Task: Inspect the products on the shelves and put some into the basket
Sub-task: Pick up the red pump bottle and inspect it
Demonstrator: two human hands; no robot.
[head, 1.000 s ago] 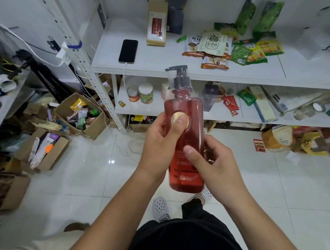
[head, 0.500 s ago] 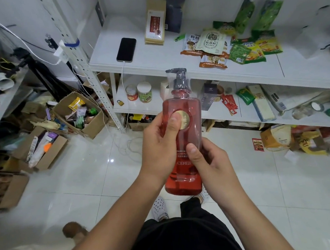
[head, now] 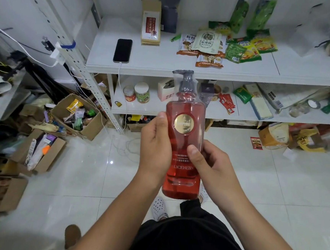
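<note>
The red pump bottle [head: 183, 143] is being held upright before the shelves [head: 154, 64], fingers of the left hand [head: 155, 147] and right hand [head: 209, 164] curled around it.

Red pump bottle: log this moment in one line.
left hand grips red pump bottle | right hand grips it | upright | basket unseen

- Both bare forearms reach forward from the bottom of the view and meet at centre.
- The left hand [head: 155, 145] wraps the side of a red, clear plastic pump bottle [head: 183, 141], thumb up along its edge.
- The right hand [head: 211, 164] grips lower down, thumb pressed flat on the front.
</note>
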